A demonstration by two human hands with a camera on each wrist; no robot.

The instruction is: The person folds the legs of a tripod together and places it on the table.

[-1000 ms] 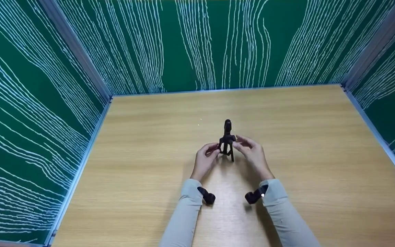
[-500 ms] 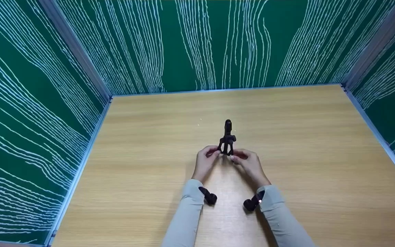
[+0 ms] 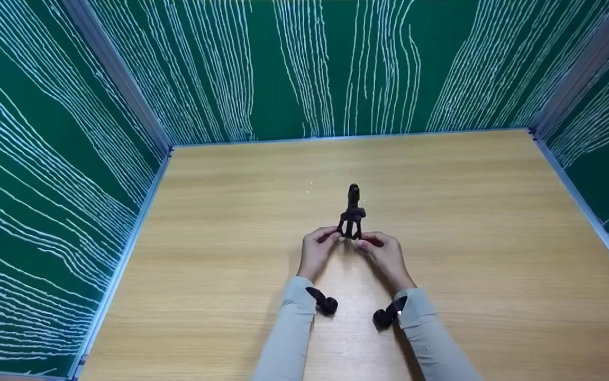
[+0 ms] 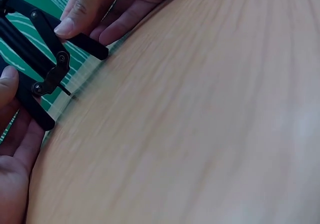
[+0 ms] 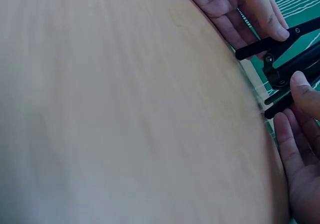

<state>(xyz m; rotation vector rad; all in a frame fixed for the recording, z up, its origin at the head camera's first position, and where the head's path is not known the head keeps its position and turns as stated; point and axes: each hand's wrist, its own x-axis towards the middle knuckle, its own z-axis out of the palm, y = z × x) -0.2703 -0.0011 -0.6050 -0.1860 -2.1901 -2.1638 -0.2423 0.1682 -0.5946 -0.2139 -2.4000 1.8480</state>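
Note:
A small black tripod (image 3: 353, 212) stands upright with its legs spread, its tall head pointing away from me. My left hand (image 3: 316, 254) pinches the lower part of its left leg between thumb and fingers. On the other side, my right hand (image 3: 388, 258) pinches the right leg low down in the same way. In the left wrist view the hinged leg braces (image 4: 61, 58) show between the two hands, with the leg ends close over the tabletop. The right wrist view shows a thumb pressed on a black leg (image 5: 255, 48), fingers behind it.
The tripod is near the middle of a wooden table (image 3: 219, 222). Green panels (image 3: 262, 79) with wavy white lines enclose the back and both sides, with metal framing at the corners. Black wrist-worn cameras (image 3: 327, 305) sit on both sleeves.
My right hand has come down from the tripod's upper part to its right leg, which has swung inward. The left hand keeps hold of the left leg; little differs over the last half second.

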